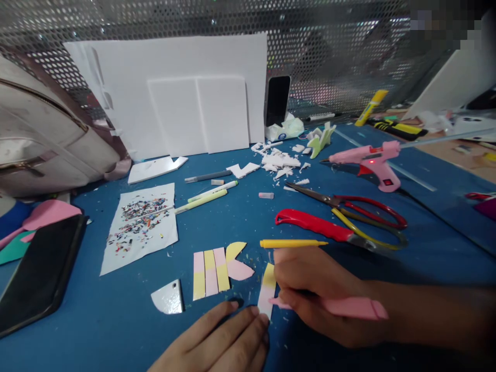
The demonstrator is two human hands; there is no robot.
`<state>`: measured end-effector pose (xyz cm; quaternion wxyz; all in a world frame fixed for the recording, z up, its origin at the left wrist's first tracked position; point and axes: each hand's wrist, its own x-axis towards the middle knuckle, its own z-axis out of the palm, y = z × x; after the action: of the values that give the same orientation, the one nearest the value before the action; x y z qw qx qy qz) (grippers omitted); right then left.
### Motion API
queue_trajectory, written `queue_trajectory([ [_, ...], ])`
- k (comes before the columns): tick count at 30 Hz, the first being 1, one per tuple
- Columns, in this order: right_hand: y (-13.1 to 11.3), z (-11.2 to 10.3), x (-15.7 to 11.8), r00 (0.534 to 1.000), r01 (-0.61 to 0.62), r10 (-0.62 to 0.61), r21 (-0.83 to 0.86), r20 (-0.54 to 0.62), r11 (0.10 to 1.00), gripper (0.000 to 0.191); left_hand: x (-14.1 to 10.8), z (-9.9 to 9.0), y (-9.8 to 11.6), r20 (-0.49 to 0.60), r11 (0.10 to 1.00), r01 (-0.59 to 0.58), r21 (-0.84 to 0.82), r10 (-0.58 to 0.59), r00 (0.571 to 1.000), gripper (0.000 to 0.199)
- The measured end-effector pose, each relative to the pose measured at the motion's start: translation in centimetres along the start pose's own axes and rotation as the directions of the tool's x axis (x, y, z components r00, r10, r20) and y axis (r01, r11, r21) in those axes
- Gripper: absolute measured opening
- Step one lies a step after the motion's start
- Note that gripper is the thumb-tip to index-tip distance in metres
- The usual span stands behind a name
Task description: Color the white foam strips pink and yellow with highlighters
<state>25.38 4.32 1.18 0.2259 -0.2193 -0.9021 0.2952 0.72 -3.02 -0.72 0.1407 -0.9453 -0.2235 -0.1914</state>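
My right hand (321, 294) grips a pink marker (349, 307), its tip touching a small strip (268, 289) coloured yellow at the top and pale pink below. Fingertips of my left hand (228, 341), stretched out flat, rest at the strip's lower left edge. Left of it lie more strips (211, 273) in yellow and pink, beside a curved yellow-and-pink piece (237, 262). A white quarter-round piece (169, 297) with a small dark dot sits farther left. Just above my right hand is a yellow marker (292, 243).
Red-handled cutter (313, 226), scissors (349, 204) and a pink glue gun (368, 159) with a lit red light lie right. White scraps (281, 161) are heaped behind. Paper with colourful bits (155, 237), a black phone (42, 268) and a bag (50, 124) are left. White board (124, 67) leans behind.
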Motion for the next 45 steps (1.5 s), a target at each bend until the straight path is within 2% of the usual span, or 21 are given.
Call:
queue_trajectory([
  [6, 0.03, -0.13, -0.03, 0.999, 0.009, -0.008, 0.024, -0.046, 1.000, 0.023, -0.05, 0.01, -0.09, -0.012, 1.000, 0.012, 0.007, -0.012, 1.000, 0.038],
  [10, -0.14, -0.27, 0.03, 0.999, -0.001, 0.002, 0.029, -0.041, 1.000, 0.028, 0.00, -0.04, -0.09, -0.017, 1.000, 0.003, 0.011, -0.003, 1.000, 0.037],
  [17, -0.12, -0.25, 0.14, 0.999, -0.027, 0.027, -0.004, -0.030, 1.000, 0.024, 0.02, 0.08, -0.06, -0.013, 1.000, 0.006, -0.010, -0.006, 1.000, 0.038],
  [21, 0.01, -0.23, 0.10, 0.999, 0.006, -0.005, 0.016, -0.035, 1.000, 0.024, 0.01, 0.11, -0.11, -0.001, 1.000, -0.006, -0.002, 0.006, 1.000, 0.037],
  [30, 0.12, -0.10, -0.18, 0.997, -0.061, 0.063, 0.028, -0.054, 0.998, 0.023, -0.19, 0.22, -0.08, 0.001, 1.000, 0.006, -0.012, -0.006, 1.000, 0.036],
  [35, 0.01, -0.10, 0.02, 1.000, -0.010, 0.009, -0.005, -0.020, 1.000, 0.025, -0.40, 0.43, 0.16, -0.013, 1.000, 0.012, -0.003, -0.012, 1.000, 0.025],
  [39, 0.06, 0.09, 0.09, 0.998, 0.061, -0.061, 0.000, 0.035, 0.998, 0.028, -0.54, 0.57, 0.38, -0.022, 1.000, 0.024, 0.005, -0.024, 0.999, 0.034],
  [43, 0.13, 0.14, 0.11, 1.000, 0.022, -0.022, -0.022, 0.022, 1.000, 0.026, -0.66, 0.47, 0.40, -0.022, 1.000, 0.028, 0.005, -0.028, 0.999, 0.037],
  [45, 0.19, 0.19, 0.14, 0.998, 0.048, -0.049, 0.009, 0.048, 0.999, 0.027, -0.63, 0.35, 0.33, -0.019, 1.000, 0.023, 0.004, -0.023, 1.000, 0.033],
])
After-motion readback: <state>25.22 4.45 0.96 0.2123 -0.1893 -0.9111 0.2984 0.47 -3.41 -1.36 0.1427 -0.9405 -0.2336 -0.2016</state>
